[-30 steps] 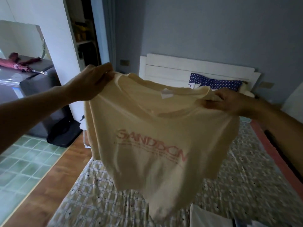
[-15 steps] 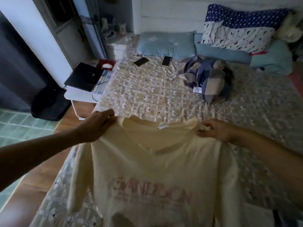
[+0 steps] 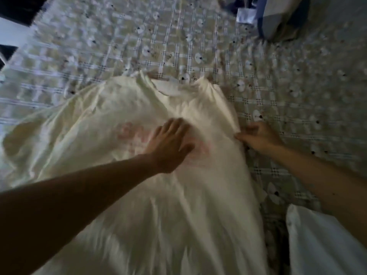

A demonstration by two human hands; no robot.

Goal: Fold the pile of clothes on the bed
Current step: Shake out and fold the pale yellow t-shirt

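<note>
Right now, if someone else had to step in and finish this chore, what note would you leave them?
Left hand: flat, pressing on the cream T-shirt at its chest print.
Right hand: pinching the shirt's side edge near the sleeve.
The shirt lies spread, print up, on the bed, collar away from you.
Done: shirt laid out. Left: fold it, then the crumpled plaid garment farther up the bed. A white cloth lies close by on the right; I cannot tell if it is folded.

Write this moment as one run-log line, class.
cream T-shirt: spread on bed | left hand: flat on shirt | right hand: fingers pinch its edge | fold: not begun
</note>
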